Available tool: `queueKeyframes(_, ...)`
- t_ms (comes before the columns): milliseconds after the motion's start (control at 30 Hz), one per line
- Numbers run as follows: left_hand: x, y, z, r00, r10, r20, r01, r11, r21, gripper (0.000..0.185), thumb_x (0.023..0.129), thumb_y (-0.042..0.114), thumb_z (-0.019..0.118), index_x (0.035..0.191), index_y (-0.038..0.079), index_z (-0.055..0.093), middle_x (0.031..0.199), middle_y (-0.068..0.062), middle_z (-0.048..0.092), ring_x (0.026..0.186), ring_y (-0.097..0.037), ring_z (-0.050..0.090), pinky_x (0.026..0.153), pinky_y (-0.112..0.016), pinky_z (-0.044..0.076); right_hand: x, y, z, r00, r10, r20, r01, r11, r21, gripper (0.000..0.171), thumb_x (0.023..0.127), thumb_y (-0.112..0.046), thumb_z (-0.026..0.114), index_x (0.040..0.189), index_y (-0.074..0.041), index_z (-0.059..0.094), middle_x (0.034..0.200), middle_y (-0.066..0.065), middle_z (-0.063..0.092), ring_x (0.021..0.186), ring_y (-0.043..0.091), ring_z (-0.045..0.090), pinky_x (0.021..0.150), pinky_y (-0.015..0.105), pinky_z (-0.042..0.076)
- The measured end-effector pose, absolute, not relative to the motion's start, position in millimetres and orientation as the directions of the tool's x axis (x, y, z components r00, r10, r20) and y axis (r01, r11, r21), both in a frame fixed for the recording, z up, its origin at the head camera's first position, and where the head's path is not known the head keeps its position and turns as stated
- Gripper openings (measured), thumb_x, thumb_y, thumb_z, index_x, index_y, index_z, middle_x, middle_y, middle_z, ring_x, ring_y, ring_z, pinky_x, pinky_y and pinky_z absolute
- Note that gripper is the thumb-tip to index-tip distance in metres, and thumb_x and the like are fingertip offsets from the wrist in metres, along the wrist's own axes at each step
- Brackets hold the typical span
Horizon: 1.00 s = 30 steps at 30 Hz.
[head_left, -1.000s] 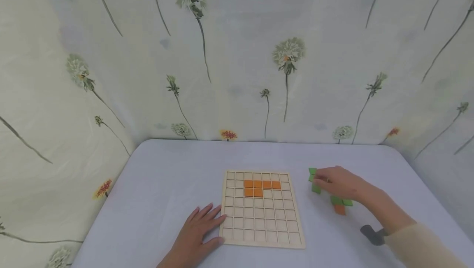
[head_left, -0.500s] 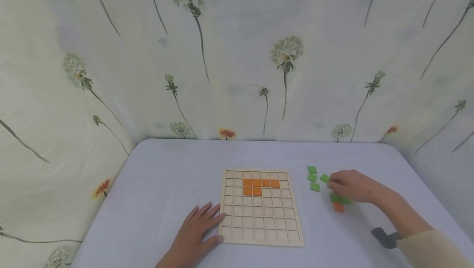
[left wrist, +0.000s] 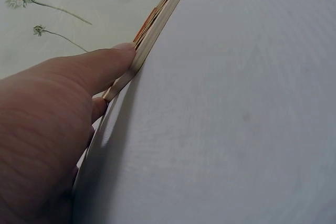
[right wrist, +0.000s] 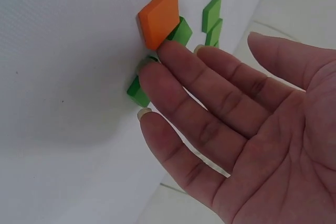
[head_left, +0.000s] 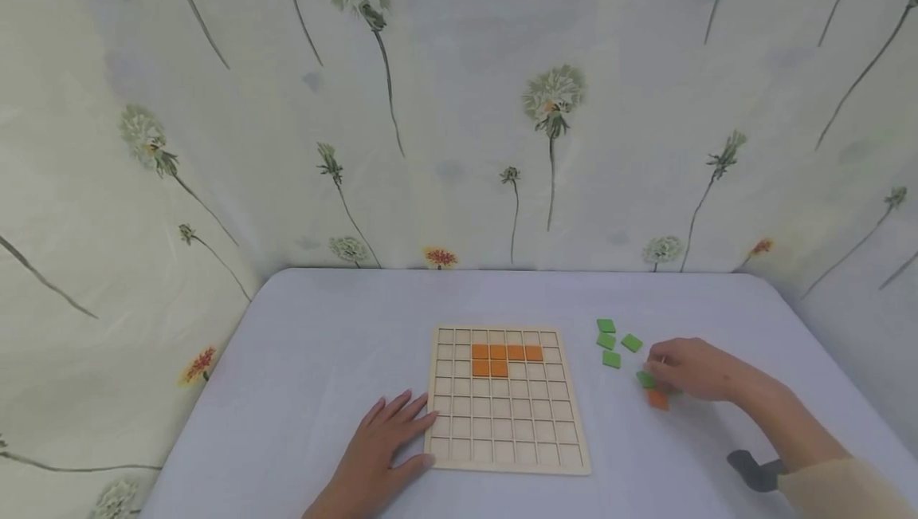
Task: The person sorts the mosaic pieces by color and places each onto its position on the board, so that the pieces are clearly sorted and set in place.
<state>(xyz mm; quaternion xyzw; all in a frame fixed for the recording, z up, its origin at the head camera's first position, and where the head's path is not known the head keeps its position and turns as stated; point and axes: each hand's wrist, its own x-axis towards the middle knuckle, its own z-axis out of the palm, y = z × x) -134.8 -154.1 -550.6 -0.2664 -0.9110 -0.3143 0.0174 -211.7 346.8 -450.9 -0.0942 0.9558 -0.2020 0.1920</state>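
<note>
Reaching over the loose tiles right of the board, my right hand [head_left: 688, 375] has its fingers straight and spread, tips touching the orange tile [right wrist: 158, 17] and a green tile [right wrist: 138, 92] beside it on the white table [head_left: 323, 344]; nothing is pinched. My left hand [head_left: 380, 455] lies flat, fingers extended against the near left edge of the wooden grid board [head_left: 505, 443], steadying it. Six orange tiles [head_left: 505, 359] already sit in the board's upper rows; three green tiles [head_left: 611, 342] lie apart, farther back. To do this well, I judge the orange piece should be slid clear of its green neighbours before pinching its edges.
</note>
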Motion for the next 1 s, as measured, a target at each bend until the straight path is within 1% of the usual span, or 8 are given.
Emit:
queueKeyframes(133,-134.9,-154.2,-550.3,-0.858,0.475,0.195,0.494,0.661,0.564,0.055,0.099,0.046,0.068,0.148,0.022,0.062,0.162,0.005,0.045,0.155,-0.027,0.031,0.126,-0.05,0.012,-209.6,347.2,-453.0,-0.906,-0.27,-0.325,-0.113,0.896,-0.429,0.013,0.103,-0.019,0.063,0.099,-0.01,0.07,0.083,-0.002,0.064,0.078,0.017,0.057,0.07,0.037,0.051)
queueKeyframes(233,-134.9,-154.2,-550.9,-0.86,0.475,0.186,0.489,0.665,0.565,0.055,0.099,0.047,0.068,0.148,0.023,0.062,0.162,0.005,0.045,0.155,-0.026,0.031,0.126,-0.05,0.012,-207.5,346.6,-454.8,-0.9,-0.274,-0.339,-0.112,0.897,-0.428,0.007,0.098,-0.018,0.069,0.096,-0.011,0.07,0.083,-0.003,0.065,0.079,0.017,0.057,0.072,0.038,0.051)
queueKeyframes(367,-135.5,-154.4,-552.4,-0.862,0.475,0.178,0.485,0.67,0.561,0.056,0.099,0.049,0.067,0.149,0.024,0.061,0.163,0.007,0.044,0.156,-0.025,0.03,0.127,-0.049,0.011,-204.9,345.0,-458.2,-0.892,-0.253,-0.375,-0.086,0.909,-0.408,0.014,0.09,-0.021,0.08,0.094,-0.013,0.069,0.083,-0.003,0.065,0.08,0.018,0.058,0.074,0.039,0.051)
queueKeyframes(433,-135.8,-154.6,-553.2,-0.861,0.476,0.18,0.487,0.669,0.561,0.056,0.099,0.049,0.067,0.149,0.024,0.061,0.163,0.007,0.043,0.156,-0.025,0.029,0.127,-0.049,0.01,-203.8,344.4,-460.8,-0.889,-0.252,-0.381,-0.091,0.915,-0.393,0.018,0.088,-0.023,0.083,0.093,-0.014,0.068,0.083,-0.002,0.064,0.079,0.018,0.057,0.072,0.039,0.051)
queueKeyframes(600,-136.1,-155.1,-554.1,-0.857,0.478,0.191,0.496,0.666,0.557,0.056,0.099,0.05,0.067,0.149,0.024,0.061,0.163,0.007,0.043,0.156,-0.024,0.03,0.126,-0.046,0.009,-202.6,342.7,-466.5,-0.887,-0.248,-0.39,-0.097,0.925,-0.367,0.018,0.087,-0.016,0.082,0.093,-0.013,0.066,0.083,-0.002,0.061,0.078,0.018,0.056,0.07,0.038,0.051)
queueKeyframes(733,-135.5,-155.2,-553.6,-0.857,0.478,0.191,0.495,0.664,0.56,0.056,0.099,0.05,0.066,0.149,0.024,0.061,0.163,0.007,0.043,0.156,-0.024,0.03,0.126,-0.046,0.009,-202.3,342.8,-468.5,-0.888,-0.252,-0.384,-0.102,0.923,-0.37,0.019,0.085,-0.01,0.081,0.092,-0.013,0.064,0.081,-0.001,0.06,0.076,0.019,0.055,0.069,0.037,0.049)
queueKeyframes(1000,-136.4,-155.7,-554.1,-0.855,0.479,0.2,0.501,0.661,0.559,0.057,0.099,0.05,0.067,0.149,0.023,0.061,0.164,0.007,0.043,0.156,-0.025,0.03,0.126,-0.045,0.008,-202.4,342.7,-471.2,-0.893,-0.251,-0.374,-0.107,0.925,-0.365,0.019,0.086,-0.011,0.08,0.091,-0.013,0.062,0.08,0.0,0.057,0.076,0.019,0.054,0.068,0.037,0.047)
